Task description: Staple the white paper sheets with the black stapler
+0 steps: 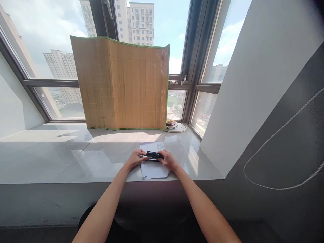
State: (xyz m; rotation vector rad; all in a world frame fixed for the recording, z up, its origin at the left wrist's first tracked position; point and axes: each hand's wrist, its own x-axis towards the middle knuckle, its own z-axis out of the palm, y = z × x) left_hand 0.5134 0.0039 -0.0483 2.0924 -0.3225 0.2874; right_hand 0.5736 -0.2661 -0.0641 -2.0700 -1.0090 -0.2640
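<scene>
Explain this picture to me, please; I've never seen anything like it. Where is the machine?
There is no machine: a person is working with bare hands. The one picture comes from a camera worn on their head, looking forward and down, so both arms reach in from the bottom.

The left grip, simply a hand, holds the silvery end of what looks like a black stapler; the right grip, the other hand, holds its opposite end.

Beneath them, white paper lies on a pale window sill. Farther back, a brown mat stands upright before the window, and beside it are what look like stacked plates.
</scene>
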